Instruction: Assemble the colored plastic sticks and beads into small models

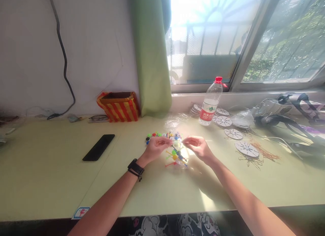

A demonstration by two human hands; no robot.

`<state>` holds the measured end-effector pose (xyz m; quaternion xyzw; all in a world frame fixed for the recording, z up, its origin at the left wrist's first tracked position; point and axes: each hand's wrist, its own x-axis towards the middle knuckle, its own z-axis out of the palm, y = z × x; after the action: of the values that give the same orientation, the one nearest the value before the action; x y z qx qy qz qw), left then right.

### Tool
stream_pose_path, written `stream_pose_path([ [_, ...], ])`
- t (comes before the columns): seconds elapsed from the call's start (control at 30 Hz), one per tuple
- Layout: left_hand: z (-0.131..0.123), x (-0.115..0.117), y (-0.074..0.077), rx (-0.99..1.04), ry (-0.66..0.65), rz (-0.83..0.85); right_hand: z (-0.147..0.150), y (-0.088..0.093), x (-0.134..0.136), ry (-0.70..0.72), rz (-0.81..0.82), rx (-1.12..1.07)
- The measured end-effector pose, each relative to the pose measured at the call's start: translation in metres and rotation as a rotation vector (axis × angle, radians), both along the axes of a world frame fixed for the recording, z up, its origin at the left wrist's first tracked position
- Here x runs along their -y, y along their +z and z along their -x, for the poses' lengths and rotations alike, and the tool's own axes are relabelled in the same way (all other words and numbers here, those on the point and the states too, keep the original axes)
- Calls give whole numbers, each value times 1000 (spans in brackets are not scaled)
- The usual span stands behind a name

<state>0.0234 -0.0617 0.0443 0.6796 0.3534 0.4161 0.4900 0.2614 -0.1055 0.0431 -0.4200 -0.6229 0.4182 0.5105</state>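
Above the middle of the table, my left hand (157, 147) pinches one end of a thin pale stick (177, 141). The fingertips of my right hand (198, 147) are closed on its other end, so it spans the gap between the two hands. Just below it lie small plastic pieces with thin arms in green, yellow, blue and red, among them a yellow piece (174, 157) and a red piece (171, 164). Behind my fingers sits a row of small coloured round pieces (153, 135), partly hidden by my left hand. Finer detail is blurred.
A black phone (99, 147) lies to the left, near a striped box (120, 107) by the wall. At the back right stands a water bottle (210, 102). Slotted white discs (246, 149), orange cords (265, 151) and black straps (284, 124) occupy the right side.
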Motion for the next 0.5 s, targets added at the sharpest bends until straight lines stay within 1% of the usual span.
stream_pose_path([
  [0.13,0,0,-1,21,0,15,-1,2,0,23,-39,-6],
  [0.27,-1,-1,-5,45,21,24,0,7,3,28,10,6],
  [0.4,-4,1,-6,51,14,32,3,10,8,2,40,119],
  [0.5,-5,5,-5,31,-22,7,4,8,9,48,12,165],
])
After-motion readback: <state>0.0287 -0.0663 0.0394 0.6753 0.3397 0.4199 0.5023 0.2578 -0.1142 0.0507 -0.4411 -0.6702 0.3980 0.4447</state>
